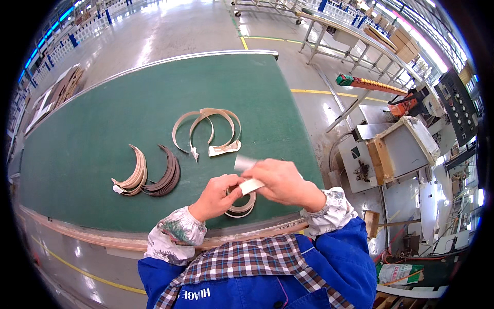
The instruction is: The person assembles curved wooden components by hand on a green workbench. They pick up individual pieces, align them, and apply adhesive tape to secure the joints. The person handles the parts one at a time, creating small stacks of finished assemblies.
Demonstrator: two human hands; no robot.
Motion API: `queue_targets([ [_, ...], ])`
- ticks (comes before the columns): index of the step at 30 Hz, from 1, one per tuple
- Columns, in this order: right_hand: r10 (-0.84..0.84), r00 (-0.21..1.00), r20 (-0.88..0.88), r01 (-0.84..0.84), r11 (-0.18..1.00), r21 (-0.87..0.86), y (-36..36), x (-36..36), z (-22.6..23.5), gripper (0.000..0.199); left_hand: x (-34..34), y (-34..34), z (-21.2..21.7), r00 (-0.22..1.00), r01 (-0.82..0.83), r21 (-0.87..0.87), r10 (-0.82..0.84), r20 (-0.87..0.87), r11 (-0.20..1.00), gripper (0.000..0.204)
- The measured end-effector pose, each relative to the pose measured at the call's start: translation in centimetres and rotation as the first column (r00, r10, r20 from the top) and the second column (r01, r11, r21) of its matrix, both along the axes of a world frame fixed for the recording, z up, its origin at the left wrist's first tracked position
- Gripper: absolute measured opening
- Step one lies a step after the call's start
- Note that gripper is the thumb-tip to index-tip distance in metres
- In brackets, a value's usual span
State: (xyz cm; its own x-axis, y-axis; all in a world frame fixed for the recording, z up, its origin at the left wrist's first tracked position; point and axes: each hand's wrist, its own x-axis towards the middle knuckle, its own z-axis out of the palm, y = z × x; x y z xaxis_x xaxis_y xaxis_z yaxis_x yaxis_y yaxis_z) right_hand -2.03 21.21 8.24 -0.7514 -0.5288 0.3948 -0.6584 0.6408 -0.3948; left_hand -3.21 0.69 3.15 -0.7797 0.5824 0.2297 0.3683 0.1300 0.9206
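My left hand (pixel 218 197) pinches a flat pale strip (pixel 253 186) near the front edge of a green-topped table (pixel 98 123). The fingers of my right hand (pixel 284 180) are curled round the strip's other end. Past the right fingers juts a blurred whitish piece (pixel 244 163); I cannot tell if it belongs to the same strip. Under both hands lies a round coil of cream-coloured band (pixel 242 211), partly hidden by them. Farther off, curved beige bands (pixel 237 123) stand on edge, with a crumpled white piece (pixel 225 149) at their near side.
To the left lie a bundle of tan curved strips (pixel 138 172) and a bundle of dark brown ones (pixel 168 175), touching at their lower ends. Machinery with a control panel (pixel 456 105) stands right of the table. A long metal-legged bench (pixel 355 38) is behind.
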Motion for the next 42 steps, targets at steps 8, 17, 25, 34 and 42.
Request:
queue_targets([
  [8,0.094,0.933,0.348,-0.068,0.994,-0.087,2.7,-0.5,0.5,0.017,-0.7,-1.3,1.1,0.998,0.025,-0.032,-0.026,-0.06,0.999,0.015],
  [17,0.407,0.727,0.553,-0.158,0.883,-0.442,1.5,-0.9,-2.5,0.012,-0.1,-0.6,-0.2,0.83,0.23,0.499,-0.436,0.348,0.836,0.015],
  [25,0.228,0.899,0.374,-0.097,0.936,-0.337,1.6,-1.2,-1.0,0.011,-0.1,-0.8,-0.8,0.937,-0.001,0.31,-0.108,0.333,0.951,0.016],
  [34,-0.148,0.95,-0.274,0.16,0.987,0.02,-0.4,1.0,-0.4,0.019,0.2,0.2,-0.3,0.99,-0.124,0.044,0.121,0.071,0.991,0.016],
  [42,-0.341,0.918,-0.202,0.313,0.937,-0.155,2.4,-0.5,2.2,0.028,-0.1,-0.1,0.2,0.975,-0.062,0.108,0.037,0.219,0.992,0.02],
])
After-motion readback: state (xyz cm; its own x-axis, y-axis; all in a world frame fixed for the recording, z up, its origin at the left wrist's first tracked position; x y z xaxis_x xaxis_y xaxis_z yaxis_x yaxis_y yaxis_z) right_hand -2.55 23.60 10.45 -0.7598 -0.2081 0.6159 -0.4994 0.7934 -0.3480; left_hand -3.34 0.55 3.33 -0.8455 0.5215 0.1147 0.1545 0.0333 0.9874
